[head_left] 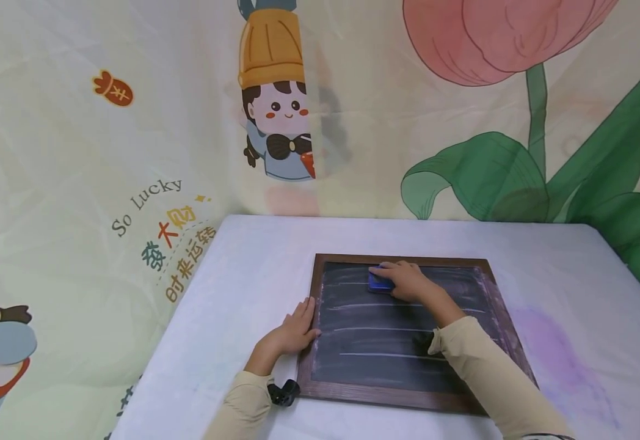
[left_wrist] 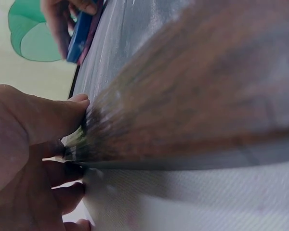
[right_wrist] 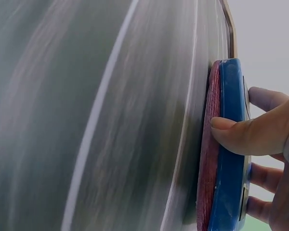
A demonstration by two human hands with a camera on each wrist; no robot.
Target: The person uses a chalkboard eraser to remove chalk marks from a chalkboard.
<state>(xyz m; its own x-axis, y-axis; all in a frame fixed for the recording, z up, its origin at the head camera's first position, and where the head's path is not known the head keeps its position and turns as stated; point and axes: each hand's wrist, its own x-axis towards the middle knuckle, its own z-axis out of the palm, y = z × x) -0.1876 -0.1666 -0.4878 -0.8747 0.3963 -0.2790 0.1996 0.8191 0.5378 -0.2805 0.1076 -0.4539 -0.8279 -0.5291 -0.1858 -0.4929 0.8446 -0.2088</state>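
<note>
A chalkboard (head_left: 375, 366) in a brown wooden frame lies on the table, with several white chalk lines across its dark surface. My right hand (head_left: 408, 282) grips a blue chalkboard eraser (head_left: 379, 282) near the board's far edge. In the right wrist view, the thumb lies across the side of the eraser (right_wrist: 231, 144), and its reddish felt (right_wrist: 209, 159) faces the board. My left hand (head_left: 294, 330) rests against the frame's left edge. Its fingers lie along the outer side, and the thumb touches the wooden frame (left_wrist: 192, 86) in the left wrist view.
White cloth (head_left: 232, 293) covers the table, with a purple stain (head_left: 556, 348) to the right of the board. Behind and to the left hangs a printed curtain (head_left: 188, 122). A black device (head_left: 284, 393) sits at the left wrist, close to the frame's near left corner.
</note>
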